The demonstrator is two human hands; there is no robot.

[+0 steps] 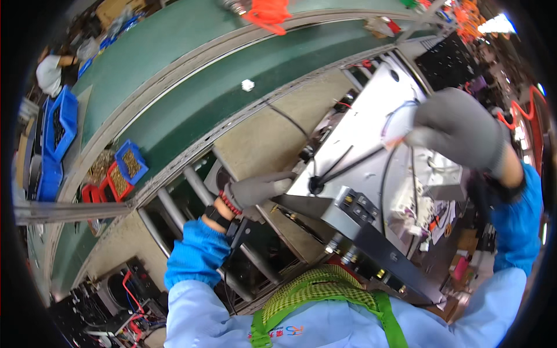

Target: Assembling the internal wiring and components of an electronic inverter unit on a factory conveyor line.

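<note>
Probably heavy and stiff, the metal chassis [355, 134], best held by its edges, sits between the left hand [258, 190], fingers nearly straight, and the right hand [459, 130], fingers curled; I can't tell either's grip.

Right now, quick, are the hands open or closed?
Left hand: open, by the white panel.
Right hand: curled closed; too blurred to tell if it's holding anything.

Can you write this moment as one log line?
left hand: gloved, at white panel edge, contact unclear | right hand: gloved, near panel's right edge, grip unclear | black cable: over panel
</note>
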